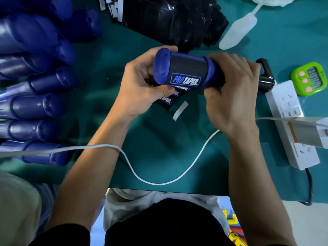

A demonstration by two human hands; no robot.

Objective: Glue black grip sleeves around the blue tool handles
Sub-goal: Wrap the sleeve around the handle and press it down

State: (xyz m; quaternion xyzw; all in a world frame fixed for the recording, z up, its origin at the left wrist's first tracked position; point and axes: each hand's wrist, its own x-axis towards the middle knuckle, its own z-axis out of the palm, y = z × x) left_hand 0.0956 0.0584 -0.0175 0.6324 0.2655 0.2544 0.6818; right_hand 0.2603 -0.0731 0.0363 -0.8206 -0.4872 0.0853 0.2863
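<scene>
**Item: blue tool handle with black grip sleeve, held over the desk**

The blue tool handle (pixel 162 66) lay level above the green desk (pixel 156 148), mid-frame. A black grip sleeve (pixel 188 67) marked "PRO TAPER" was wrapped round its middle. The left hand (pixel 140 82) had its fingers curled round the capped end; the right hand (pixel 232 86) gripped the other end. More blue handles (pixel 35 105) were piled at the left. Spare black sleeves (pixel 168 20) lay at the far edge, and a white power strip (pixel 292 125) and green timer (pixel 310 79) sat to the right.
</scene>
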